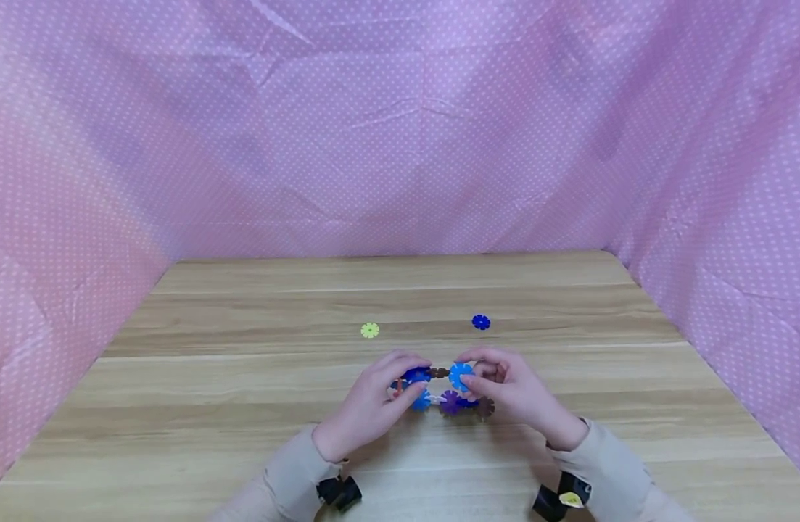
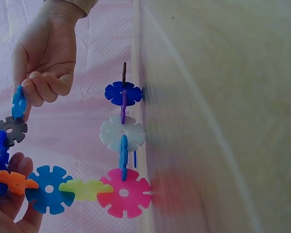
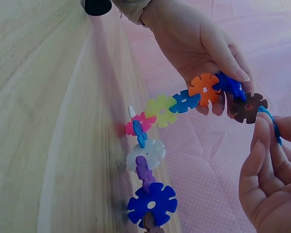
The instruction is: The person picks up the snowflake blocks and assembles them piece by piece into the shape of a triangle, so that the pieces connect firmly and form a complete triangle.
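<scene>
A chain of notched plastic snowflake discs is held up between both hands, bent into a U. My left hand (image 1: pixel 373 399) grips a dark blue disc (image 3: pixel 229 85) near the chain's upper end. In my right hand (image 1: pixel 513 384) a light blue disc (image 1: pixel 461 375) is pinched between thumb and fingers, touching a brown disc (image 3: pixel 249 108). Below the dark blue disc run orange (image 3: pixel 204 89), blue (image 2: pixel 50 189), yellow-green (image 3: pixel 161 111) and pink (image 2: pixel 123 192) discs. The lower row continues with light blue, white (image 2: pixel 122 133), purple (image 1: pixel 450 402), dark blue and brown discs, close above or on the table.
On the wooden table (image 1: pixel 243 406) beyond the hands lie a loose yellow-green disc (image 1: pixel 370 330) and a loose dark blue disc (image 1: pixel 481 322). Pink dotted cloth (image 1: pixel 400 145) hangs around the back and sides of the table.
</scene>
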Motion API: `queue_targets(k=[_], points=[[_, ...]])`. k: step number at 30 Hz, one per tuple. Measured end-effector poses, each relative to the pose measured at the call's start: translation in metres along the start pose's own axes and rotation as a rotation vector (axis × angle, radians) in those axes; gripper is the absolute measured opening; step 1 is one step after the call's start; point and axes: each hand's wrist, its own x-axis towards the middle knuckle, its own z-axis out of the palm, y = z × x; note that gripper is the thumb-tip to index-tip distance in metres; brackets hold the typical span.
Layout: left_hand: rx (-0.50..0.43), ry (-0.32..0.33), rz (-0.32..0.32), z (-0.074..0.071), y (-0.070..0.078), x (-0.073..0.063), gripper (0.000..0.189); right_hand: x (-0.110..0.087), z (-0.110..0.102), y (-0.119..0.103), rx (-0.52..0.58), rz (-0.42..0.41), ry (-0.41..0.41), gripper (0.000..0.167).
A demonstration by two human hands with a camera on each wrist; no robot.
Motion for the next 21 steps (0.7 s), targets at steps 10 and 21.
queue_targets(k=[10,21], points=[[-0.020,-0.025,-0.035,-0.0008,0.0020,-0.0003,0.028,-0.0005,0.0025,-0.0022,-0.018,0.039,0.017,0.031],[-0.015,-0.014,-0.051,-0.0016,0.0022,-0.0014,0.029,-0.0005,0.0040,-0.0036,-0.013,0.063,0.008,0.033]])
